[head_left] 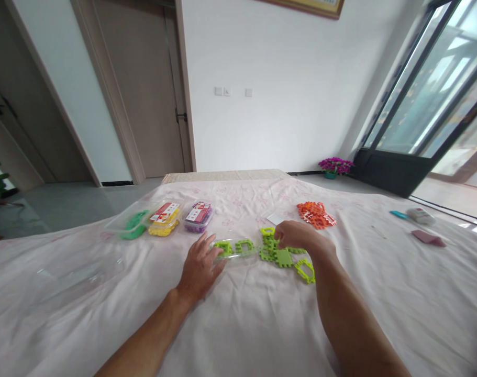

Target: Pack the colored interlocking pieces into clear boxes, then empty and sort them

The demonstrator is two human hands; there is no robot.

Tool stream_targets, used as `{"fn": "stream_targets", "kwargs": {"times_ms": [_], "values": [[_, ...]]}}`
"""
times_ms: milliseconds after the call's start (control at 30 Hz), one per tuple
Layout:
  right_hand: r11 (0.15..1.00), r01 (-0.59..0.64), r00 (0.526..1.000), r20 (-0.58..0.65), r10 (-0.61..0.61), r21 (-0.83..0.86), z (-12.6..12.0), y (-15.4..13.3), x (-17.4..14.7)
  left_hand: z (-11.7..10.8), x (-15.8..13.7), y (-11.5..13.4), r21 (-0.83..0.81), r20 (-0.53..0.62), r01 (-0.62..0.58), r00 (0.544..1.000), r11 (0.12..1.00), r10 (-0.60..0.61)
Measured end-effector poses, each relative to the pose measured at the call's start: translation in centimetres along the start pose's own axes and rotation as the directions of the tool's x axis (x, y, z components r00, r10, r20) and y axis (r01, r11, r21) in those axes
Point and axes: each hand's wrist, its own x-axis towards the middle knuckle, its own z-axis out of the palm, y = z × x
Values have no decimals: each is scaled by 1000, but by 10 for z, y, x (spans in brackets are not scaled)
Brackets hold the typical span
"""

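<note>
My left hand (pixel 201 262) lies at the left end of a clear plastic box (pixel 234 255), fingers spread and touching its rim. Inside the box are two lime-green interlocking building pieces, one notched piece (pixel 245 245) to the right. My right hand (pixel 295 234) reaches down over a pile of green building pieces (pixel 284 257) beside the box. Its fingers are bent together at the pile's upper part; whatever is between them is hidden. A loose green frame-shaped piece (pixel 305 271) lies just below that pile.
Behind the right hand are orange pieces (pixel 315 214) and a white card (pixel 276 218). To the left stand boxes of purple pieces (pixel 198 217), yellow pieces (pixel 164 220) and green pieces (pixel 136 225). A clear lid (pixel 79 277) lies on the wrinkled cloth (pixel 242 335). A pink item (pixel 428 237) is far right.
</note>
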Motion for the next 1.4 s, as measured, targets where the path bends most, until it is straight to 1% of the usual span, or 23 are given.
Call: {"fn": "stream_targets", "kwargs": {"times_ms": [67,167,267,367,500,633,833,933,1000,1067,1133,1200,1267,1333,1400], "values": [[998,-57,997,42,58,-23,1,5,0,0,0,-1,11,9,-6,1000,1000,6],[991,-99,992,72,106,-93,5,3,2,0,0,-2,21,22,-16,1000,1000,15],[979,-118,988,76,132,-166,11,-4,4,1,-1,-4,19,27,-26,999,999,25],[974,-123,986,88,142,-191,16,-8,7,2,-1,-5,15,33,-25,999,1000,25],[978,-121,983,113,142,-172,19,-3,9,2,-2,-5,8,38,-28,999,1000,28],[983,-128,978,148,147,-131,17,3,8,2,-1,-5,-4,37,-30,999,1000,31],[987,-139,968,201,153,-83,9,-6,1,2,0,-4,-21,33,-26,999,999,27],[984,-160,965,200,172,-74,10,-6,1,1,-1,-4,-18,26,-34,999,999,34],[986,-151,970,182,160,-64,14,-2,5,1,-1,-4,-15,24,-42,999,999,43],[992,-118,979,163,123,-40,19,5,9,1,-1,-4,-14,28,-48,998,999,48],[996,-88,982,170,87,-1,24,12,12,1,-2,-4,-17,34,-51,998,999,51],[996,-72,980,191,61,51,25,17,12,1,-1,-4,-22,36,-50,998,999,51],[993,-39,983,182,19,108,22,21,9,1,-1,-4,-27,33,-50,998,998,51],[987,12,992,123,-32,159,14,22,4,1,-1,-4,-31,26,-47,999,998,47],[976,62,998,18,-67,207,5,21,-1,2,-1,-5,-36,22,-48,999,998,49]]}}
